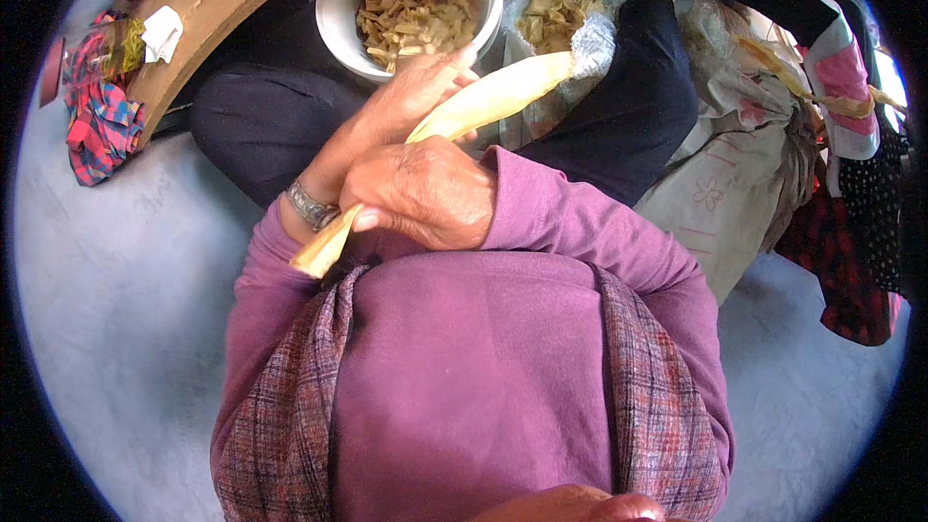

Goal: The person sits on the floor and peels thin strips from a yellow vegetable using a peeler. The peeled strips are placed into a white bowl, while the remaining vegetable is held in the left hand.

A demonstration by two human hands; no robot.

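Note:
A long, pale yellow plant leaf or husk [500, 94] runs slantwise across my hands, broad towards the upper right and narrow at the lower left. My right hand [424, 188] is closed around its narrower part, with the thumb near the lower end. My left hand [417, 90], with a metal-banded watch at the wrist, reaches out beyond the right hand. It lies against the husk, with fingertips showing on both sides; its grip is partly hidden. Beyond it, a white plastic bucket [336, 32] holds many short, yellowish-brown plant pieces.
An open plastic bag [594, 43] with more yellowish plant material [554, 11] lies right of the bucket, by my bent leg. A curved wooden edge [217, 7] spans the upper left, near checked cloth [105, 130]. Sacking [714, 203] and piled fabrics [848, 261] lie right.

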